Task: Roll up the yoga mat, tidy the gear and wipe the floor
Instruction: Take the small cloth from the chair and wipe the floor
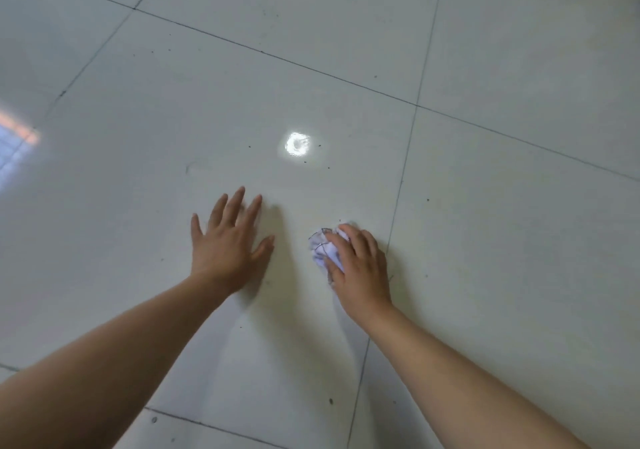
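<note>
Your right hand (pixel 360 265) clamps its grip over a crumpled white wad (pixel 323 246) (cloth or paper, hard to tell), fingers curled on top, holding it down on the pale tiled floor (pixel 485 206). Your left hand (pixel 227 244) lies just beside it, clear of the wad, grip apart, fingers straight and spread low over the tile. A bright glare (pixel 298 143) sits ahead of both.
</note>
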Demonstrator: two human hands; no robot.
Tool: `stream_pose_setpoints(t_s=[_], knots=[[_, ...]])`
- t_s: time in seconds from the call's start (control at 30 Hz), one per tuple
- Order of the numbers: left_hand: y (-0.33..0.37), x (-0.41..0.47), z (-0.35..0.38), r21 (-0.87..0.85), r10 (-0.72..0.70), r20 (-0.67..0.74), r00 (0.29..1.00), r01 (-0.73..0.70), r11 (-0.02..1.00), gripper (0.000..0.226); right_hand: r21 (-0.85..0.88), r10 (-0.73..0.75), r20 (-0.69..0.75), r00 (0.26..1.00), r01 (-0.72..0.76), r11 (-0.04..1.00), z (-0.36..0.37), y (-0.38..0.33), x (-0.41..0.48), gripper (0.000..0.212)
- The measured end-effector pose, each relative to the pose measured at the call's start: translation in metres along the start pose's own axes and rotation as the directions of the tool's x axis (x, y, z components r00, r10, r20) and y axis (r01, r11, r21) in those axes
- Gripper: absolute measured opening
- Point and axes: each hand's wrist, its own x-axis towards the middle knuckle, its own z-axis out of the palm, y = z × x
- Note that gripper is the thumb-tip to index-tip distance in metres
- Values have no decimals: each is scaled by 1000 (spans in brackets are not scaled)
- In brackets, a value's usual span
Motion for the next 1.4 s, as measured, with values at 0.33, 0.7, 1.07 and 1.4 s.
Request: stream_pose_setpoints(t_s=[0.33,0.7,1.07,1.4], knots=[[47,-20,13,127,195,249,949,-232,964,77,24,50,-37,998,-49,999,-29,32,-55,36],[33,-29,9,124,142,255,957,-178,976,75,17,244,-60,968,-244,970,-15,27,-28,46],[-3,-47,-8,167,118,275,954,-168,971,67,11,232,-42,972,-231,973,-14,32,-20,44],[-77,-92,-32,196,-82,254,964,32,980,61,375,-56,42,998,36,926,7,-113,9,41]])
